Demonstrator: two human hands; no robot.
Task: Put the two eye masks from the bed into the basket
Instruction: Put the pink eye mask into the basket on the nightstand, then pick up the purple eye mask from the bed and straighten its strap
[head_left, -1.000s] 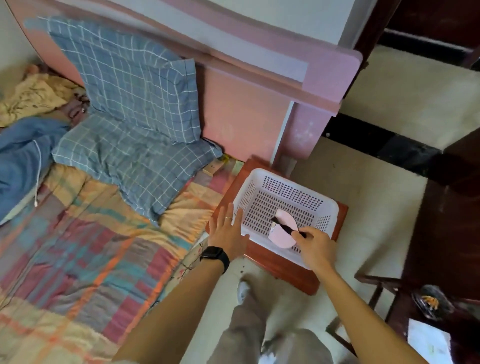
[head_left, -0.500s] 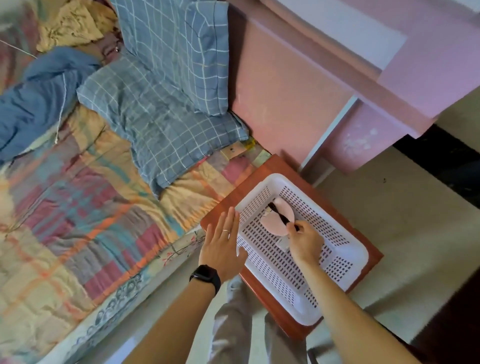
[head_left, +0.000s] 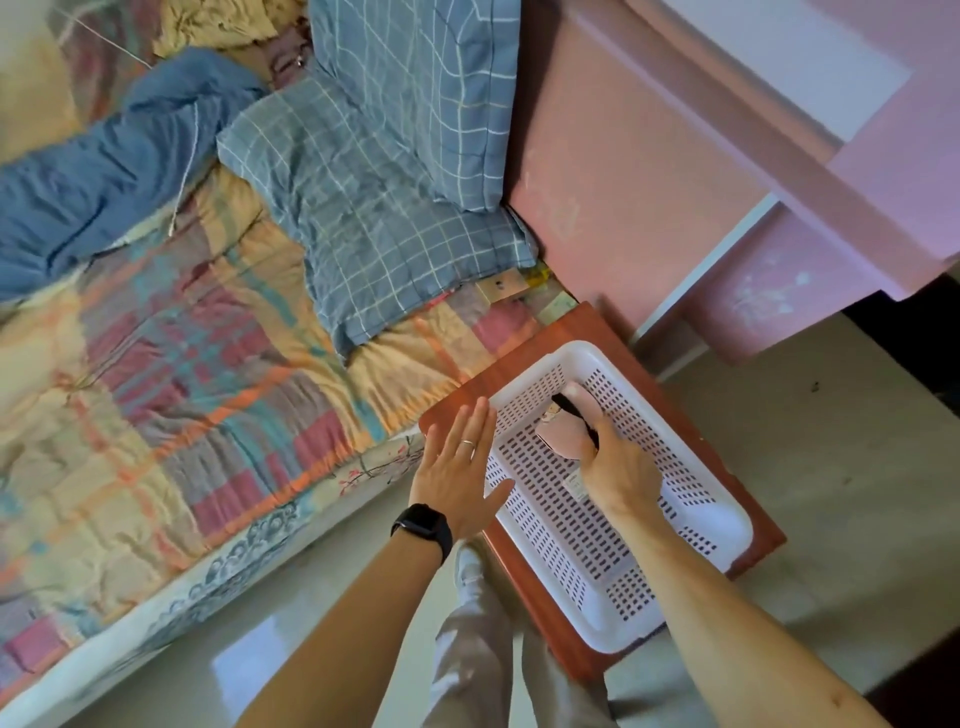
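Head view: right hand (head_left: 618, 467) inside the white perforated plastic basket (head_left: 717, 525), fingers pinched on a pink fabric eye mask with black strap (head_left: 563, 436) — mask low over the basket floor. Left hand (head_left: 462, 467) flat, fingers spread, against the basket's near rim, on the red-brown wooden stool (head_left: 524, 343).

A pale pink eye mask (head_left: 563, 434) with a black strap lies inside the white perforated plastic basket (head_left: 550, 525), near its far end, low over the basket's floor. The basket is a shallow rectangular tray set on a red-brown wooden bench (head_left: 524, 358) just beside the bed (head_left: 208, 374).
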